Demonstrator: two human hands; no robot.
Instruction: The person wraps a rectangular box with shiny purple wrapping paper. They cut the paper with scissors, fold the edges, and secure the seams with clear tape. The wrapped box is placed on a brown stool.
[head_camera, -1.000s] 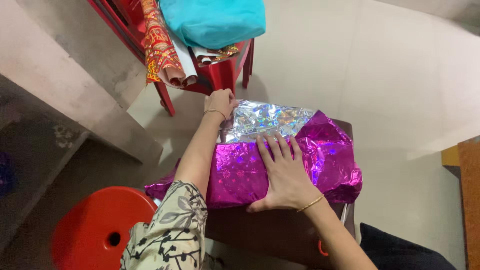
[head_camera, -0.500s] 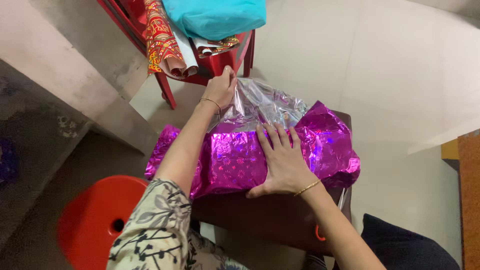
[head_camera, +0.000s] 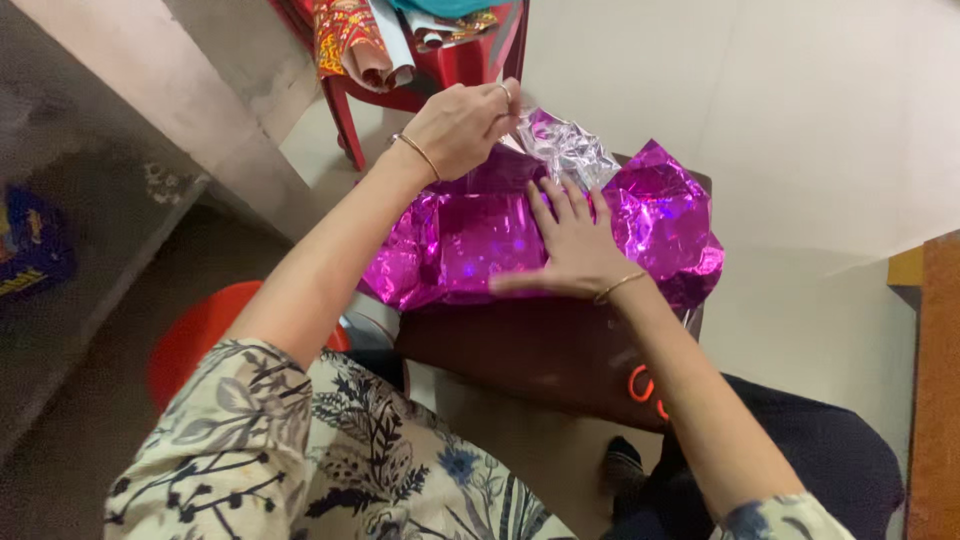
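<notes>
The right hand is lying flat, fingers spread, pressing down on the magenta foil that is covering a parcel on the dark brown table; the palm is open and gripping nothing. The left hand is hovering above the far edge of the parcel, fingers pinched together on a flap of the same sheet, which is showing its crinkled silver underside just beyond the right fingertips. The flap is standing up off the parcel rather than lying flat. To the right of the flat hand the foil is bunching into a loose magenta heap near the table's far right corner. Both wrists are wearing thin gold bangles, and the left arm is coming out of a floral sleeve. Beyond the table a red chair is holding rolls of patterned paper. A red stool is sitting on the floor beside the table, partly hidden under the left arm.
</notes>
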